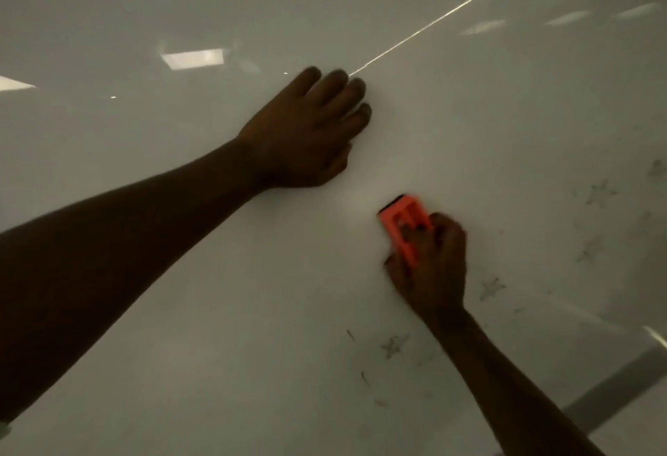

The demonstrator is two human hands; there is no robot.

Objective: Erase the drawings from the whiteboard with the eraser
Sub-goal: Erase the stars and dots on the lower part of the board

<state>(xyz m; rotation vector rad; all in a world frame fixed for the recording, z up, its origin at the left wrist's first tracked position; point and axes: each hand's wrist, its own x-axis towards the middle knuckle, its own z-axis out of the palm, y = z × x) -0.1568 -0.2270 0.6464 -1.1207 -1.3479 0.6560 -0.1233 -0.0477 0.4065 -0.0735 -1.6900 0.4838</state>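
The white whiteboard (216, 293) fills the view. An orange eraser (402, 221) with a dark felt edge is pressed against it, and my right hand (431, 264) grips the eraser from below. My left hand (306, 130) rests flat on the board above and left of the eraser, fingers together, holding nothing. Faint star drawings remain on the board: one star (491, 289) right of my right hand, another star (393, 345) below it, and more stars (599, 192) at the far right. Short smudged strokes (364, 378) lie lower down.
A thin bright seam (451, 13) runs diagonally from my left fingertips to the upper right. Ceiling light reflections (193, 58) show on the glossy surface. A grey frame strip (613, 387) crosses the lower right corner.
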